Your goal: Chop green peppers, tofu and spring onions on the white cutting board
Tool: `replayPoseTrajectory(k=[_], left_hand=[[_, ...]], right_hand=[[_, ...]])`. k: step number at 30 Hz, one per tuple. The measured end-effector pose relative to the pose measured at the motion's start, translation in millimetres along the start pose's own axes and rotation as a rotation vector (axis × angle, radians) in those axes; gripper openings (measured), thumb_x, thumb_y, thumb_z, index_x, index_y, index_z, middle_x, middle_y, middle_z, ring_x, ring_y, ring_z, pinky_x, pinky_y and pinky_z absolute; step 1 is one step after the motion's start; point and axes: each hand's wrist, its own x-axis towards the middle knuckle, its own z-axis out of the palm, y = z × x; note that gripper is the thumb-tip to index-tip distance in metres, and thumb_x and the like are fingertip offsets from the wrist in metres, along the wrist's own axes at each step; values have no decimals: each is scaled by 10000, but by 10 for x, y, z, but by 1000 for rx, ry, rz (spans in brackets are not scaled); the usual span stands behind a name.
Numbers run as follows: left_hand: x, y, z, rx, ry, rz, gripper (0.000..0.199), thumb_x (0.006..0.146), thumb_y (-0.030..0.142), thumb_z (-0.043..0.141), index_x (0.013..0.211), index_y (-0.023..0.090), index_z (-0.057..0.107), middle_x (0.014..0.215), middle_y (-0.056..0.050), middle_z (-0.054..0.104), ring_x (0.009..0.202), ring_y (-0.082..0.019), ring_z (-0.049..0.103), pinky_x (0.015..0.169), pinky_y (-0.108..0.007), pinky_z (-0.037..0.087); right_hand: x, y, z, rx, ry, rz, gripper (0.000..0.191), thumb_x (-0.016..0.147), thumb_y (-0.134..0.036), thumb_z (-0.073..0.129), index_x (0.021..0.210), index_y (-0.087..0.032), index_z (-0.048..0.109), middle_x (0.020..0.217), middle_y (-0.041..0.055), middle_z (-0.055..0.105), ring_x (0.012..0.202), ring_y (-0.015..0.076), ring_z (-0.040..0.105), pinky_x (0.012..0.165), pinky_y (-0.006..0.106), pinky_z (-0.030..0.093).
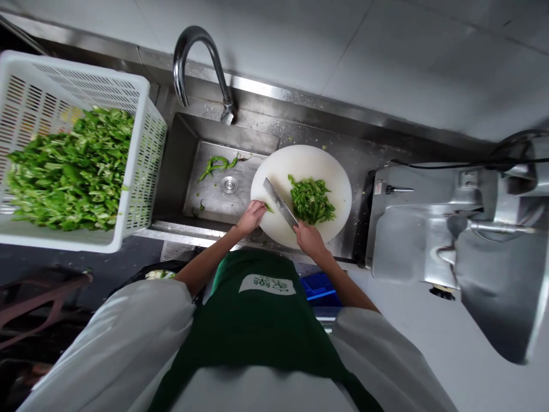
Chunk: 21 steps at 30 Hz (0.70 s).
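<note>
A round white cutting board (283, 163) lies partly over the sink's right side. My right hand (309, 237) is closed around the handle of a kitchen knife (279, 201), its blade slanting up and left across the board. At the board's left edge, my left hand (252, 216) is closed on a green pepper (269, 208), whose tip shows beyond the fingers. The blade is apart from that pepper. To the right of the knife sits a heap of cut green peppers (312, 199).
A white plastic basket (141, 149) of cut green peppers (81, 166) stands left. Whole peppers (218, 165) lie in the steel sink (175, 166) near its drain, below a curved faucet (201, 34). A metal machine (398, 246) is at right.
</note>
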Motion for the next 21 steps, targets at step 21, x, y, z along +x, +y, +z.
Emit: replayPoseTrajectory(k=[21], left_hand=[[44,-1343,-681,46,37,-923,232,1047,257,544,990,115,717,997,-114,735,922,-207,708,900,-368,581]], right_hand=[[-215,229,476,106,-12,-62,279,1091,-318,453,1161,-155,668,914,133,790,900,278,755,765,291,427]])
